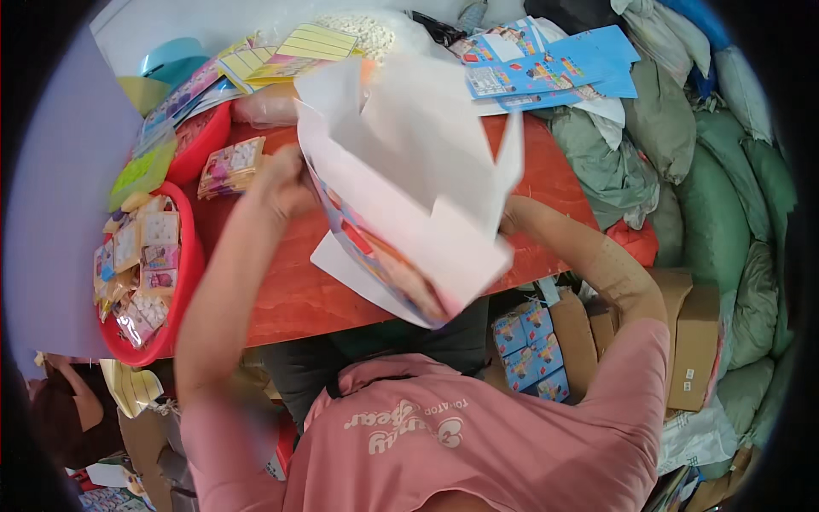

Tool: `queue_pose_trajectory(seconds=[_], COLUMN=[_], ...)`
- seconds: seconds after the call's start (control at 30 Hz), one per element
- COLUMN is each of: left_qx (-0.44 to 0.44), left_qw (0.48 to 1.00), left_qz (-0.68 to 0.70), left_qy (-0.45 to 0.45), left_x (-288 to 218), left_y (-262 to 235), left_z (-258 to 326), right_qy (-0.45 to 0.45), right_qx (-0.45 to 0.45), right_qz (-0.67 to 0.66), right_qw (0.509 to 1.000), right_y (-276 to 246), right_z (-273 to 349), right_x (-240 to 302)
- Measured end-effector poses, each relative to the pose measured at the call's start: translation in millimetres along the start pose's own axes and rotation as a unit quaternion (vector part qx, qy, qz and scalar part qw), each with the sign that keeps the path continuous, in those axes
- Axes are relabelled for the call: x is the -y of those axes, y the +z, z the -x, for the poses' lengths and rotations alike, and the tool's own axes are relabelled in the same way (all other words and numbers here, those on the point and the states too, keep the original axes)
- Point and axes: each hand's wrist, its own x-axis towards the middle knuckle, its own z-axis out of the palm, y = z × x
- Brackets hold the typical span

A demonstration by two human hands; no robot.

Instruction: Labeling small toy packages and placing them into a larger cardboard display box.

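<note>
— Honestly, how much of the hands shows?
— Little. The right hand sits behind the folded white carton, fingers hidden, so whether it grips cannot be told. The left hand presses against the carton's left edge; its fingertips are covered too.
— And the carton?
— Held above the red table, tilted, its long axis running from upper left to lower right, printed face underneath, open flaps toward the top.
— Around it?
— A red basin of small packets at left, blue cards beyond.
</note>
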Motion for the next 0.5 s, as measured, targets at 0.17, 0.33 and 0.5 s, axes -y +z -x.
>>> queue_pose_trajectory(seconds=[0.17, 0.33, 0.5], left_qx=[-0.161, -0.177, -0.182], left_qw=[0.979, 0.955, 0.947], left_qz=[0.101, 0.191, 0.216], left_qy=[0.072, 0.144, 0.154], left_x=[60, 68, 77], left_y=[-8, -3, 15], left_z=[-5, -14, -14], right_qy=[-0.005, -0.455, -0.600], right_qx=[-0.343, -0.623, -0.574], right_qz=[0.152, 0.068, 0.173], right_qw=[0.927, 0.632, 0.530], right_y=[-22, 21, 90], right_z=[15, 87, 116], right_x=[6, 26, 52])
